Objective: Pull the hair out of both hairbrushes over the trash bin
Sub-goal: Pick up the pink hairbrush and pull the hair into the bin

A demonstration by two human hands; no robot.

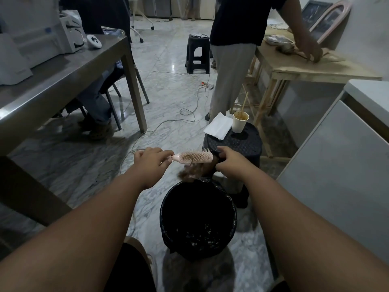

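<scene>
My left hand (150, 163) grips the handle of a pink hairbrush (197, 157), held level with its bristles up, just beyond the far rim of the trash bin. A blurred clump of brown hair (189, 173) hangs from the brush head down toward the bin. My right hand (230, 162) is at the brush's tip, fingers pinched on the end of that clump. The black-lined trash bin (165, 209) stands on the floor below my hands. I see no second hairbrush.
A black stool (242, 146) with a paper cup (240, 123) and napkin (217, 125) stands just behind my right hand. A person (231, 60) stands at a wooden table (315, 68). A metal table (63, 76) is left, a white cabinet (336, 165) right. Cables (168, 121) cross the floor.
</scene>
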